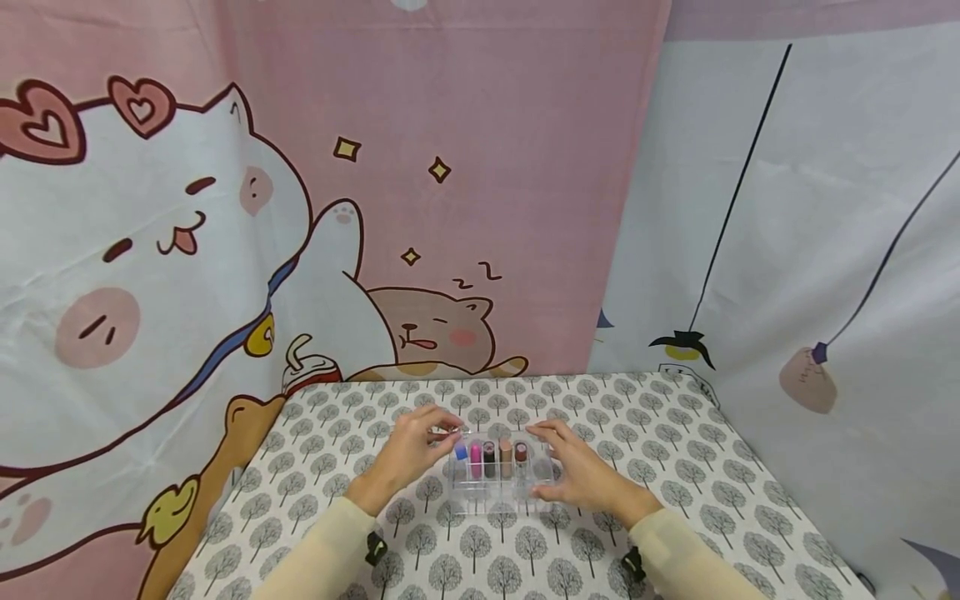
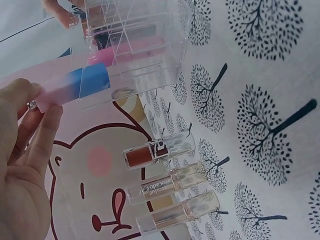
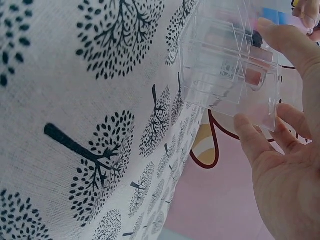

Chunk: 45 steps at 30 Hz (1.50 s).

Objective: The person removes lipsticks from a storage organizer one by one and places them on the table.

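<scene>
My left hand (image 1: 408, 447) pinches the top of a pink-and-blue lipstick tube (image 2: 89, 82). The tube's blue end is at the left end of a clear acrylic organizer (image 1: 480, 503), overlapping its wall in the left wrist view. To the right along the organizer's slots stand a magenta tube (image 1: 476, 460), a black tube (image 1: 489, 458), a beige tube (image 1: 506, 460) and a dark red lip gloss (image 1: 521, 454). My right hand (image 1: 581, 475) grips the organizer's right end, with the thumb on the near side and the fingers on the far side.
Behind the organizer stand three clear lip gloss tubes, a red one (image 2: 157, 151), a brownish one (image 2: 165, 182) and a paler one (image 2: 177, 212). A tree-print cloth (image 1: 472, 575) covers the table. Cartoon-printed curtains (image 1: 517, 200) hang along the back and sides.
</scene>
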Each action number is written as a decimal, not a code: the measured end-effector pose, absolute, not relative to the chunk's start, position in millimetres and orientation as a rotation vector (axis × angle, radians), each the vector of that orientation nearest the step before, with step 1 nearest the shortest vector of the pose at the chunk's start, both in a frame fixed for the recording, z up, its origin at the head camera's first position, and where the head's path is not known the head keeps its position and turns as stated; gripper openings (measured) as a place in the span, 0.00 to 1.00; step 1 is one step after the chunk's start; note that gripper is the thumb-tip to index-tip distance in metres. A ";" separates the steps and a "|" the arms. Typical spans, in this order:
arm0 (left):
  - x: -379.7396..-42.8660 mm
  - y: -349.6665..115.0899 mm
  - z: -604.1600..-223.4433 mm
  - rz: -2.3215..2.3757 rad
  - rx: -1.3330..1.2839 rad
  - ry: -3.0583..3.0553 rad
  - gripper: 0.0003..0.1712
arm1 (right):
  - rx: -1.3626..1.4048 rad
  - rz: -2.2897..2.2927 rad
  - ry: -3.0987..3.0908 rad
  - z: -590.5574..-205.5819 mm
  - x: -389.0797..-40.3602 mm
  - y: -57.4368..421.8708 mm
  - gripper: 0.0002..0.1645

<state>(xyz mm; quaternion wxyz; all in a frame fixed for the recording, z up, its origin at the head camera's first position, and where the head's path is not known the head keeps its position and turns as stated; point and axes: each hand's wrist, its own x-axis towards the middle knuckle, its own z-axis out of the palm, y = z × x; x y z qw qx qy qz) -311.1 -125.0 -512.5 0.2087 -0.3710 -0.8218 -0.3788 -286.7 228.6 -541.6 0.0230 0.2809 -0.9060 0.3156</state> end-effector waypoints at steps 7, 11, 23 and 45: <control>-311.9 -131.5 -510.0 -1.017 -1.048 -2.231 0.11 | 0.875 1.030 -2.808 -543.1 -287.7 227.5 0.67; -310.6 -136.3 -505.9 -1.012 -1.046 -2.208 0.12 | 0.884 1.023 -2.798 -542.9 -287.4 227.3 0.66; -311.3 -150.1 -491.6 -0.937 -1.044 -2.151 0.13 | 0.916 1.060 -2.779 -540.9 -288.0 227.8 0.65; -322.9 -190.9 -478.9 -0.913 -0.967 -2.132 0.17 | 0.933 1.071 -2.771 -544.6 -291.8 228.6 0.66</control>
